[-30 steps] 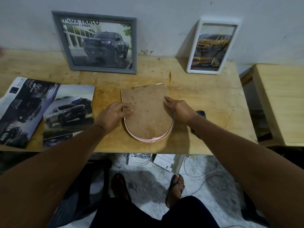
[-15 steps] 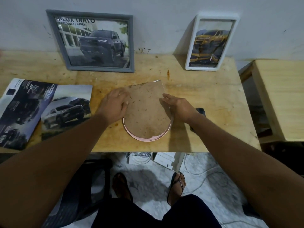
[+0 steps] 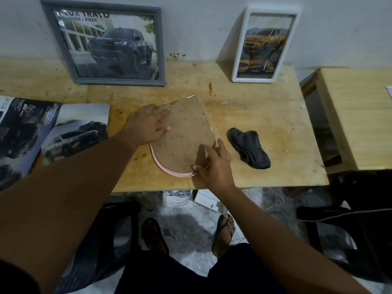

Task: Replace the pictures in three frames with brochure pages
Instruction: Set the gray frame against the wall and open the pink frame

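The left hand (image 3: 146,124) lies flat, fingers spread, on the upper left of a brown backing board (image 3: 184,134); it presses rather than grips. The right hand (image 3: 214,162) has its fingertips on the board's lower right edge, thumb at the pink frame (image 3: 169,169) rim below (whether it pinches the rim or only touches it I cannot tell). The pink frame lies face down near the front middle of the wooden table (image 3: 265,115), board on top.

At far left an open brochure (image 3: 53,132) shows dark trucks. A grey frame (image 3: 110,45) with a truck page leans on the wall behind. Right of the board lies a crumpled dark cloth (image 3: 250,148), and behind it a white frame (image 3: 264,43) holds a yellow-truck page.
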